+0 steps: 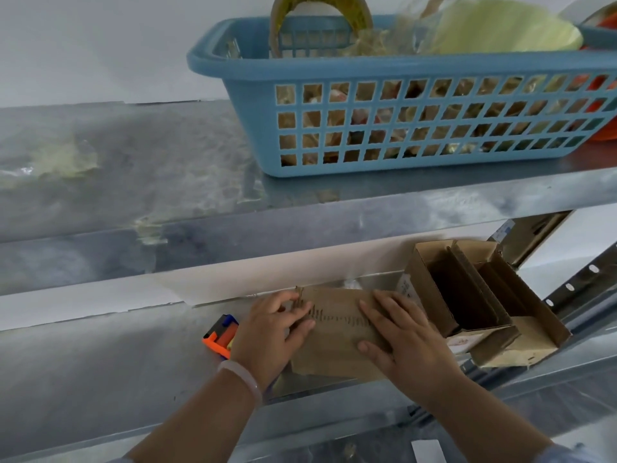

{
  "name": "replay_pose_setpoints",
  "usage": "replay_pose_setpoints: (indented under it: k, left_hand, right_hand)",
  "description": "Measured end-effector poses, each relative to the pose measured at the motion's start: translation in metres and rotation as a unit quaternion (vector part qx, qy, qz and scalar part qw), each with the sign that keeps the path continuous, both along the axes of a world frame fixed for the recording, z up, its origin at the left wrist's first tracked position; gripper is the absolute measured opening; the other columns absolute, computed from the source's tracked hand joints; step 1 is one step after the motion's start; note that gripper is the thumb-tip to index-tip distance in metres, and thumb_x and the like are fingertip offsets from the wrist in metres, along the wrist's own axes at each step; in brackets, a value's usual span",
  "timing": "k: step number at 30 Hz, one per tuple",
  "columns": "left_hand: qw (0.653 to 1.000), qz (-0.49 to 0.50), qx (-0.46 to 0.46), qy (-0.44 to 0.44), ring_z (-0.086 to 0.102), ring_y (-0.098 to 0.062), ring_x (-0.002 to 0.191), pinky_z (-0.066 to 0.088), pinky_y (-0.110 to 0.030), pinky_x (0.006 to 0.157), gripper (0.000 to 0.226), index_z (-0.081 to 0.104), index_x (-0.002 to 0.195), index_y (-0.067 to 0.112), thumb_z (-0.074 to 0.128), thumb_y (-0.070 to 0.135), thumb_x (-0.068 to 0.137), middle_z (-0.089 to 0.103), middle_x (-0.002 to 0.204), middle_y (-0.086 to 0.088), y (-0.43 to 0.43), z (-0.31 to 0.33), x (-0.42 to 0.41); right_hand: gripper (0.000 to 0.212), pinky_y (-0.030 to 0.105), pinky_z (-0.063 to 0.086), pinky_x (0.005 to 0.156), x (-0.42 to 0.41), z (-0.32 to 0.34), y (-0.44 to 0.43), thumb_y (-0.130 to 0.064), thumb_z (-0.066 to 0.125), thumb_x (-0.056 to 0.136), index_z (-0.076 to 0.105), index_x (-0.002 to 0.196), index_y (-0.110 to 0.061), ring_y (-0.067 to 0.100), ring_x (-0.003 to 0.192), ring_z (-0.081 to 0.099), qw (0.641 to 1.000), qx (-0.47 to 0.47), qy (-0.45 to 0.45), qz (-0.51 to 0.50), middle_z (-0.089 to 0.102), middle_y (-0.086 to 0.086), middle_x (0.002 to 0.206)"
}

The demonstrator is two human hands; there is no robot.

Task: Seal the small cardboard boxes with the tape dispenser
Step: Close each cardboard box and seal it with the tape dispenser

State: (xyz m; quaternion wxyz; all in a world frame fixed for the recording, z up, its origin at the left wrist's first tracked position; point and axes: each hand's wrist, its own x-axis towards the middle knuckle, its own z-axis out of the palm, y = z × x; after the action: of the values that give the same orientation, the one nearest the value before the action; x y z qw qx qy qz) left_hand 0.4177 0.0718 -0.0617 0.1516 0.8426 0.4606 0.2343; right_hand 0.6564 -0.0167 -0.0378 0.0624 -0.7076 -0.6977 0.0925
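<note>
My left hand (273, 332) gripped the small cardboard box (334, 335) on the shelf (100, 362); my right hand (405, 339) pressed it flat-fingered. No tape showed yet; the tape dispenser (222, 334) lay untouched beside it.

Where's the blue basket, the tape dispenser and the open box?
blue basket (367, 66), head view, front rim
tape dispenser (222, 333), head view, orange body
open box (430, 290), head view, left outer wall

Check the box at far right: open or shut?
Open. The right-hand box has its flaps apart, and the cardboard dividers inside show.
</note>
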Motion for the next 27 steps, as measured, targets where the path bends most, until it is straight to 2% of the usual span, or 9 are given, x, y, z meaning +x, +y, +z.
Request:
replay_pose_setpoints:
  k: [2,5,9,11,14,17,19,24,27]
  left_hand:
    - [1.0,0.006,-0.001,-0.003,0.044,-0.005,0.114,0.038,-0.024,0.1,0.053,0.063,0.127,0.031,0.039,0.06,0.09,0.051,0.131,0.017,0.0,0.002,-0.001]
    - [0.998,0.037,-0.032,-0.041,0.041,0.001,0.115,0.038,-0.025,0.101,0.054,0.063,0.126,0.03,0.042,0.063,0.088,0.051,0.127,0.018,-0.006,0.005,-0.005]
    - [0.976,0.202,0.025,-0.079,0.048,-0.013,0.105,0.038,-0.029,0.091,0.039,0.064,0.113,0.026,0.061,0.049,0.082,0.055,0.113,0.006,-0.028,0.0,-0.028]
    - [0.963,0.262,-0.039,-0.055,0.047,-0.02,0.112,0.039,-0.034,0.095,0.043,0.059,0.114,0.027,0.074,0.042,0.076,0.051,0.118,0.005,-0.038,-0.013,-0.045]
    - [0.969,0.243,-0.042,0.028,0.044,-0.023,0.111,0.03,-0.031,0.095,0.049,0.065,0.108,0.031,0.083,0.045,0.065,0.05,0.12,0.003,-0.047,-0.032,-0.066]
    - [0.933,0.334,-0.079,-0.108,0.047,-0.025,0.108,0.029,-0.028,0.093,0.056,0.06,0.113,0.022,0.087,0.021,0.064,0.048,0.112,0.0,-0.048,-0.025,-0.077]
    - [0.912,0.369,-0.119,-0.133,0.049,-0.025,0.107,0.037,-0.031,0.095,0.06,0.058,0.118,0.02,0.087,0.021,0.066,0.047,0.11,0.0,-0.051,-0.018,-0.084]
    - [0.793,0.388,-0.368,-0.292,0.069,-0.022,0.086,0.058,-0.043,0.078,0.061,0.053,0.121,0.015,0.078,0.046,0.074,0.069,0.101,-0.001,-0.047,-0.025,-0.104]
    - [0.745,0.367,-0.401,-0.388,0.071,-0.027,0.087,0.056,-0.052,0.084,0.039,0.057,0.122,0.008,0.068,0.026,0.089,0.074,0.098,-0.008,-0.047,-0.025,-0.107]
  right_hand:
    - [0.095,0.04,0.012,0.121,-0.002,-0.002,0.004,-0.088,-0.013,0.068,0.008,0.15,-0.046,0.007,0.147,-0.015,1.0,-0.013,0.021,0.0,-0.008,-0.024,0.156]
    - [0.094,0.033,0.005,0.12,-0.003,-0.004,0.009,-0.089,-0.016,0.064,0.004,0.147,-0.049,0.002,0.144,-0.023,0.999,-0.016,0.038,0.012,-0.014,-0.028,0.154]
    - [0.087,0.032,0.0,0.118,-0.009,-0.004,0.017,-0.087,-0.018,0.065,-0.003,0.144,-0.054,0.002,0.142,-0.027,0.998,-0.03,0.026,0.041,-0.018,-0.029,0.153]
    - [0.082,0.036,0.004,0.121,-0.014,-0.005,0.023,-0.086,-0.017,0.066,-0.005,0.142,-0.057,0.0,0.141,-0.028,0.998,-0.03,0.025,0.051,-0.02,-0.03,0.153]
    - [0.076,0.029,-0.005,0.116,-0.024,-0.005,0.027,-0.083,-0.016,0.07,-0.007,0.141,-0.057,0.0,0.14,-0.03,0.996,-0.035,0.019,0.074,-0.024,-0.031,0.15]
    - [0.081,0.025,-0.007,0.115,-0.037,-0.007,0.028,-0.083,-0.017,0.071,-0.001,0.144,-0.053,0.002,0.143,-0.025,0.995,-0.01,0.008,0.101,-0.019,-0.029,0.152]
    - [0.084,0.027,-0.005,0.118,-0.044,-0.011,0.029,-0.083,-0.02,0.071,0.002,0.145,-0.049,0.004,0.145,-0.021,0.994,-0.002,-0.001,0.113,-0.014,-0.026,0.153]
    - [0.075,0.043,0.03,0.114,-0.06,-0.014,0.032,-0.071,0.005,0.092,0.044,0.143,-0.032,0.021,0.146,0.023,0.991,0.052,-0.011,0.121,0.032,-0.009,0.155]
    - [0.068,0.048,0.039,0.107,-0.067,-0.016,0.033,-0.061,0.01,0.099,0.052,0.138,-0.025,0.026,0.139,0.038,0.987,0.071,-0.064,0.129,0.045,-0.001,0.148]
